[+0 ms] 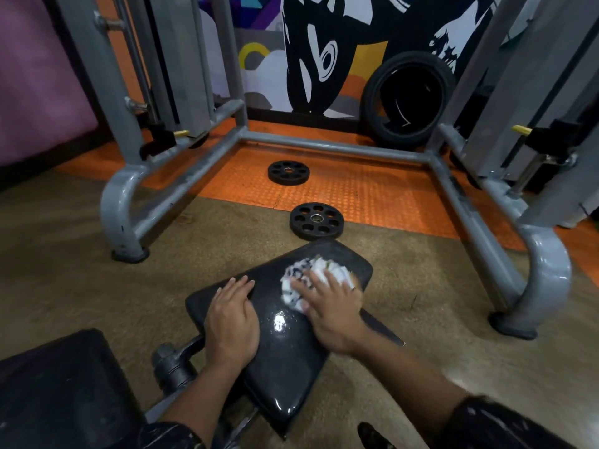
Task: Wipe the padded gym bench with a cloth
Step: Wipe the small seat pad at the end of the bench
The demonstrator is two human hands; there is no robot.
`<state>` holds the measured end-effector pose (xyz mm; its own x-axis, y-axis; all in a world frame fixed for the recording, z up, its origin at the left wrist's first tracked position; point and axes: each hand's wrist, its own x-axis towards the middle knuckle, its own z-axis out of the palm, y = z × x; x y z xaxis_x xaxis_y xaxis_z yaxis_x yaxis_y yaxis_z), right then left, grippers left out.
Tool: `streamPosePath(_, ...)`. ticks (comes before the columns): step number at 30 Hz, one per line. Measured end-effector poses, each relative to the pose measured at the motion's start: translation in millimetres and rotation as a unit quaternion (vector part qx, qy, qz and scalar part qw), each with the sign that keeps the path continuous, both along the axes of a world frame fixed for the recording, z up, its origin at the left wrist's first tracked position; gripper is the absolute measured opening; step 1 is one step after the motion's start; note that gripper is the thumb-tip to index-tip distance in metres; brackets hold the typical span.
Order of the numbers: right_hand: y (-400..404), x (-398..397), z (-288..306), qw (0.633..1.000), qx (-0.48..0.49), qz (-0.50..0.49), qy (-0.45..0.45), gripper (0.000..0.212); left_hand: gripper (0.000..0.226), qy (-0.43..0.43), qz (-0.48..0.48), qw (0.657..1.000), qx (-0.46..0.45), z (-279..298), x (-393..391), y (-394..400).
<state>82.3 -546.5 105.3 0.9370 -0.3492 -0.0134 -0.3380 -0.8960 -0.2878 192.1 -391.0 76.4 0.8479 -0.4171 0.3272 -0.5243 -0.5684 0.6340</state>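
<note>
A black padded bench seat (282, 351) lies below me, glossy and narrowing towards me. My right hand (334, 314) presses flat on a crumpled white cloth with dark print (308, 277) at the pad's far right part. The hand looks motion-blurred. My left hand (231, 315) rests flat on the pad's left edge, fingers spread, with nothing in it. A second black pad (61, 390) sits at the lower left.
Two black weight plates (316, 221) (288, 171) lie on the floor just beyond the pad. A grey steel rack frame (334, 147) surrounds the area, with feet at left and right. A black tyre (410, 98) leans against the painted wall.
</note>
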Motion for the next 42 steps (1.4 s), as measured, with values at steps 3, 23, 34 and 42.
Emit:
streamPosePath(3,18.3,-46.5,-7.9,0.994,0.071,0.072,-0.036,0.061,0.038,-0.004,-0.002,1.0,0.013,0.7,-1.2,0.8)
streamPosePath(23,-63.8,-0.7,-8.6,0.996,0.037,-0.086,0.006,0.053,0.068,-0.03,-0.071,0.994,0.079,-5.7,8.9,16.4)
streamPosePath(34,-16.8,-33.3,-14.1,0.998,0.031,0.041,-0.04,0.055,0.067,-0.035,-0.069,0.993,0.087,-6.0,8.9,17.2)
streamPosePath(42,-18.2,37.9,-1.7,0.999,-0.021,-0.023,0.035,0.049,0.061,-0.034,-0.068,0.993,0.094,-4.8,9.1,16.2)
